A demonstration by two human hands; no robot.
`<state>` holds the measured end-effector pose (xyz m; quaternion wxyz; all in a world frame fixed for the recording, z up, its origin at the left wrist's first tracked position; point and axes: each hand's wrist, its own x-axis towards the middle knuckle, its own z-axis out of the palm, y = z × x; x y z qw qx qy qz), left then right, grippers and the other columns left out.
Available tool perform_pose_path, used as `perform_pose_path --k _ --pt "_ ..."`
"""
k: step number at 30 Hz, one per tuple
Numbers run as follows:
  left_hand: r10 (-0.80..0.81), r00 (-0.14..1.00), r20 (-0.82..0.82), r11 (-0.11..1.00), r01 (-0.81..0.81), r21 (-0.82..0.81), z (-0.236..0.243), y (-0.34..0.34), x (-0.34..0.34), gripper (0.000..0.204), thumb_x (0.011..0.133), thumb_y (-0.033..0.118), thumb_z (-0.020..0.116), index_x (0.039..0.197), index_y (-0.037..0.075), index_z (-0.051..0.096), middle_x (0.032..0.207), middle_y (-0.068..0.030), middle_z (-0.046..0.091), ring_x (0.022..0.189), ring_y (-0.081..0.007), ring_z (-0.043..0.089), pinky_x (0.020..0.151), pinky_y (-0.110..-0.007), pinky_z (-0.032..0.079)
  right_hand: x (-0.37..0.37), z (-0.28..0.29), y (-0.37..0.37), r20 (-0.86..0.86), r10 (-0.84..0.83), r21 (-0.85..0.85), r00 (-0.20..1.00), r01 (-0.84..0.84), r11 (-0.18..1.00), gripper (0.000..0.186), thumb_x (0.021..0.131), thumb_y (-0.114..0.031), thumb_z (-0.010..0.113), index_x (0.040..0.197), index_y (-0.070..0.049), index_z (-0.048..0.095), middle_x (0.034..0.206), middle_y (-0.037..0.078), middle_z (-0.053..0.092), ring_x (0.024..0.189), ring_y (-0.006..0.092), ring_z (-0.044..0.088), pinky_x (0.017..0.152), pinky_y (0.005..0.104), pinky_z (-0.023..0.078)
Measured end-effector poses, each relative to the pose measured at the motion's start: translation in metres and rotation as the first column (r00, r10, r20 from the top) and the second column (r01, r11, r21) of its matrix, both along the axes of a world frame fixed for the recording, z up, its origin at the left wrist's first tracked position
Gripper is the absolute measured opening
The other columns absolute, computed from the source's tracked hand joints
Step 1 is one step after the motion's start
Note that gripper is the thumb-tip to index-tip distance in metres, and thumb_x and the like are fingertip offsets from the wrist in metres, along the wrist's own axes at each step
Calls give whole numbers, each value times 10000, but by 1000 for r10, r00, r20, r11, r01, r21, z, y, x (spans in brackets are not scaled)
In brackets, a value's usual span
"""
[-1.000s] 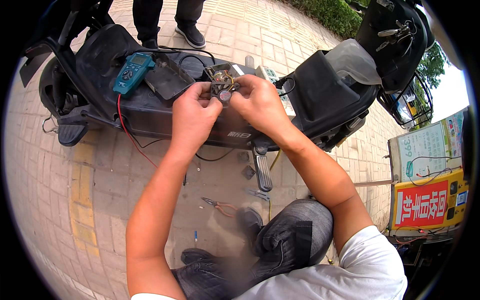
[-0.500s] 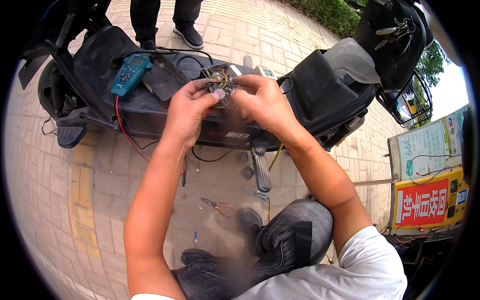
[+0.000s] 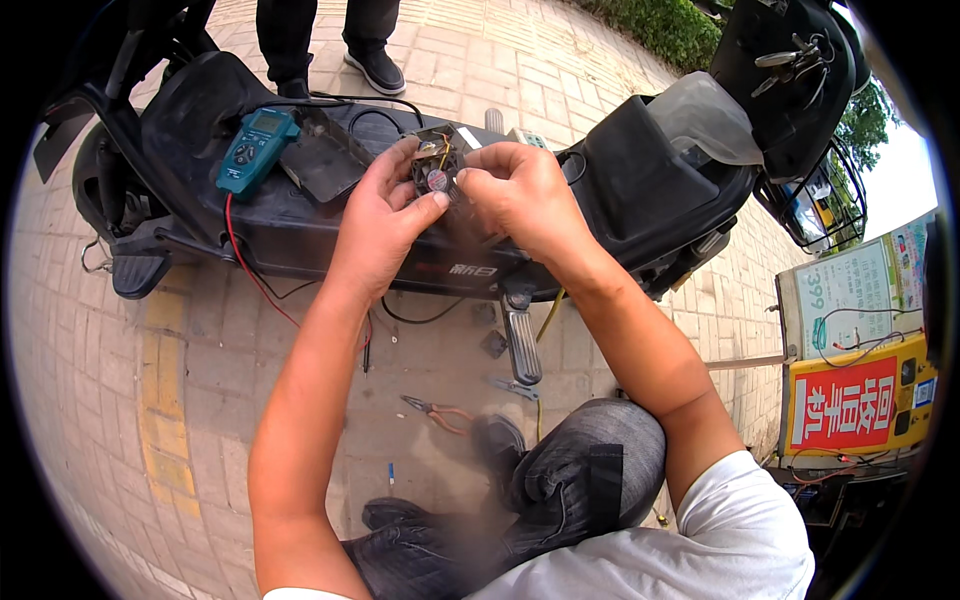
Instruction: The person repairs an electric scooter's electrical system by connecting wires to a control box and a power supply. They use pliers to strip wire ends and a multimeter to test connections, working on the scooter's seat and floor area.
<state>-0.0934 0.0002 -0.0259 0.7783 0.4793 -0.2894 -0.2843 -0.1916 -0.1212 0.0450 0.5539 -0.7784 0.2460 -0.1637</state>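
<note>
Over the scooter's black footboard (image 3: 300,225), my left hand (image 3: 380,215) grips a small black cooling fan (image 3: 437,180) with a round label on its hub. Yellow and dark wires run above the fan, by an opened dark housing. My right hand (image 3: 530,195) is closed, thumb and forefinger pinched together at the fan's right edge; what sits between those fingertips is too small to make out. A dark metal cover (image 3: 325,165) lies to the left of my hands. Beside it rests a teal multimeter (image 3: 256,150) with a red lead hanging down.
Pliers with orange handles (image 3: 437,412) and grey-blue pliers (image 3: 515,388) lie on the paving before me. The scooter's footpeg (image 3: 522,345) juts toward my knee. A person's legs (image 3: 370,40) stand beyond the scooter. At right is a yellow and red sign box (image 3: 845,400).
The fan has tilted in my left hand, so its label and frame show more. My left thumb has shifted lower off the label, and my right fingertips have moved slightly.
</note>
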Motion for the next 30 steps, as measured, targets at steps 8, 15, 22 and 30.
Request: perform_pose_path --k 8,15,22,30 --pt "-115 993 -21 992 116 58 -7 3 9 668 903 236 684 1435 5 355 1177 -120 590 1024 -211 630 859 -321 547 1 10 3 30 46 156 998 -50 986 186 816 -65 578 910 78 650 745 46 619 584 82 534 502 244 431" --pt "-227 922 -313 968 176 -181 -12 1 18 580 1034 487 318 1389 40 421 989 -115 651 756 -162 619 683 -303 525 4 -26 -10 242 439 -581 865 -233 780 138 764 -15 503 813 -1 631 1030 182 662 744 285 657 679 349 520" --pt "-208 925 -317 975 171 -143 -14 4 19 536 1047 442 320 1385 40 431 957 -79 629 715 -143 578 667 -288 496 3 -11 4 152 392 -611 908 -225 759 85 735 -16 534 750 -10 617 823 153 679 728 335 651 668 408 523" --pt "-219 934 -282 971 182 -153 -14 5 19 530 1047 442 311 1369 43 447 930 -105 645 704 -131 569 657 -279 486 -6 4 0 103 332 -593 938 -210 777 167 748 43 483 784 14 644 711 125 635 653 182 618 634 285 502"
